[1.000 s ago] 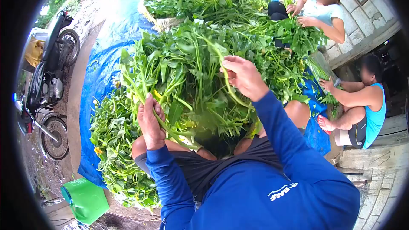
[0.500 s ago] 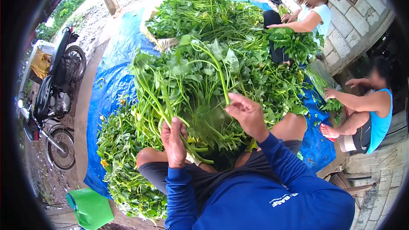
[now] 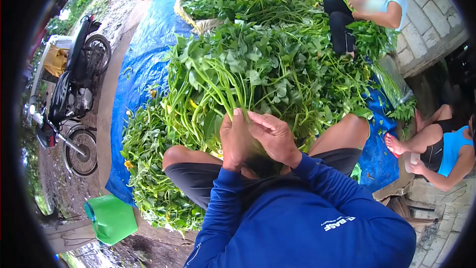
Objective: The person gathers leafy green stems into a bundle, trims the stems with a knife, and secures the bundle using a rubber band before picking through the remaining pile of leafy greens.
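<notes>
A bunch of long leafy green stems [image 3: 223, 89] stands in my left hand [image 3: 234, 141], its leaves pointing away from me. The thumb lies along the stems and the fingers are wrapped round them. My right hand [image 3: 274, 136] is right beside it, with bent fingers at the same stems; its fingertips are partly hidden. The cut ends below the hands are blurred. Just beyond lies a big heap of leafy greens [image 3: 287, 74], and more greens [image 3: 158, 159] are piled by my left knee.
A blue tarp [image 3: 144, 59] lies under the heaps. Two people sit to the right, one holding greens [image 3: 369, 42], near a block wall [image 3: 421, 20]. A plastic bag of greens [image 3: 394, 82] lies between them. A green container [image 3: 111, 218] and a motorcycle [image 3: 74, 89] are at left.
My right hand has brought its single stem over to the bunch in my left hand, and the hands are now together. The person in blue has drawn an arm back. The view has shifted.
</notes>
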